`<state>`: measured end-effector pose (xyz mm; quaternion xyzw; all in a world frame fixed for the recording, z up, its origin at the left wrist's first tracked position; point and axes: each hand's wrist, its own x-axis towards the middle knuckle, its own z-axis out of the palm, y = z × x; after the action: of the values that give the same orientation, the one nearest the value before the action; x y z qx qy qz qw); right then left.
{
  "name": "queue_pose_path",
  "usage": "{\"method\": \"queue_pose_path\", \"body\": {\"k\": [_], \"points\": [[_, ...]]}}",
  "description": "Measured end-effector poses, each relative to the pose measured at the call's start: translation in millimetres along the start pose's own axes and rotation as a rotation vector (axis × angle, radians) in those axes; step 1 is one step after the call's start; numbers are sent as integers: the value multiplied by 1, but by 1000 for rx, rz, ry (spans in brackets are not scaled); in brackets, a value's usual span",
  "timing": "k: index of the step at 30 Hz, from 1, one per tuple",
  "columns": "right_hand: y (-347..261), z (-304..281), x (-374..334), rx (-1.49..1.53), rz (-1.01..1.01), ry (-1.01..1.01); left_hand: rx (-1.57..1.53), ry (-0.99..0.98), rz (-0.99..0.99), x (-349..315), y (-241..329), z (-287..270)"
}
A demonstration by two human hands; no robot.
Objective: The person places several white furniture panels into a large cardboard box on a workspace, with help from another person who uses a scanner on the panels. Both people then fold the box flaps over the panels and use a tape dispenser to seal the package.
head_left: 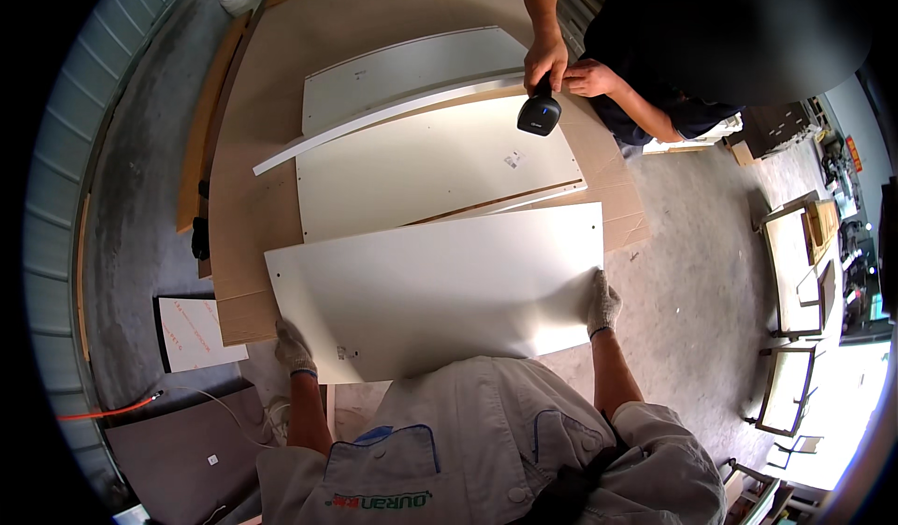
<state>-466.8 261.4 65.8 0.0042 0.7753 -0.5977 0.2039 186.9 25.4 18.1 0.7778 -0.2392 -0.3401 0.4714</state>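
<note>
I hold a large white panel (440, 286) flat in front of my chest. My left hand (294, 347), in a grey knit glove, grips its near left edge. My right hand (603, 302), also gloved, grips its right edge. Beyond it lie two more white panels (421, 165) on brown cardboard sheets (253, 132) on the floor. A long white strip (374, 121) lies across them. Across from me a person in dark clothes holds a black handheld scanner (539, 113) over the far panels.
Grey concrete floor (702, 272) surrounds the cardboard. A small white board in a dark frame (192, 331) lies at my left, and a dark panel (187, 450) lower left with an orange cable (108, 411). Framed panels (790, 272) stand at the right. A corrugated wall (65, 179) runs along the left.
</note>
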Motion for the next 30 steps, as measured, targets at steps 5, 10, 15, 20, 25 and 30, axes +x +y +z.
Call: {"method": "queue_pose_path", "body": {"k": [5, 10, 15, 20, 25, 30], "points": [[-5, 9, -3, -7, 20, -45, -7, -27, 104, 22, -24, -24], [-2, 7, 0, -25, 22, -25, 70, -12, 64, 15, -16, -10], [0, 16, 1, -15, 21, -41, 93, 77, 72, 30, -29, -20], [4, 16, 3, -23, 26, -27, 58, 71, 33, 34, -30, -17], [3, 16, 1, -29, 14, 2, -17, 6, 41, 37, -34, -14], [7, 12, 3, -48, 14, 21, -67, -20, 41, 29, -25, -7]]}}
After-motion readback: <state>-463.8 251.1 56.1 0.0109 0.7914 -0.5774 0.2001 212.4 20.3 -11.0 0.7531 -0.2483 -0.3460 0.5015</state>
